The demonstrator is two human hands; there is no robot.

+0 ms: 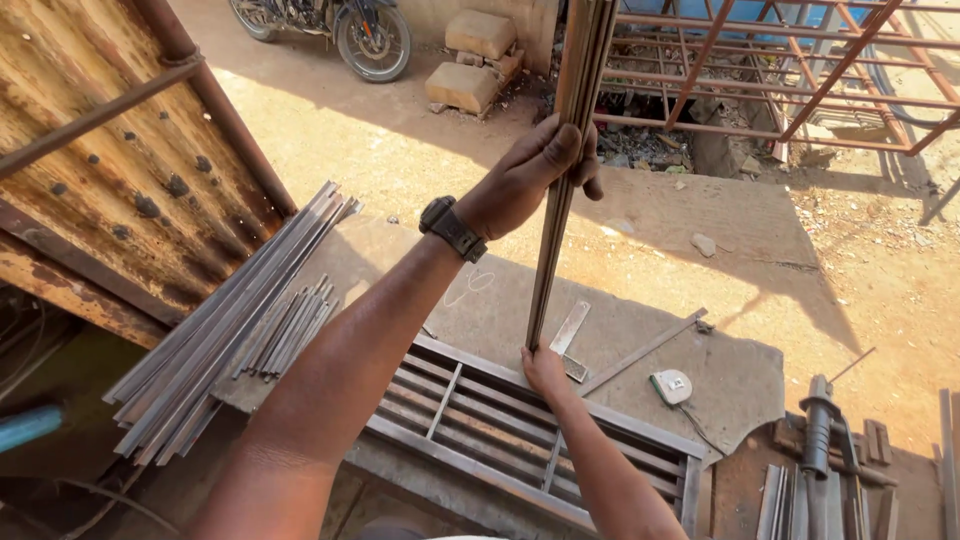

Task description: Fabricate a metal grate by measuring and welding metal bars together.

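Rusty corrugated metal sheet (110,170) leans at far left. Red-painted steel frame (780,90) stands at upper right, on sandy ground. Flat concrete tabletop (640,240) carries the work. Slatted steel grille frame (500,430) lies on its near edge. Pile of long flat steel strips (220,320) lies on the tabletop's left end, overhanging the edge.

Bundle of long steel strips (565,170) stands nearly upright, lower end resting at the grille's far rail. Left hand (530,175), wristwatch (452,229) on the wrist, is wrapped around the bundle at mid height. Right hand (545,370) pinches the bundle's lower end.

Try square (570,335) lies just right of that end; tape measure (671,386) sits farther right.
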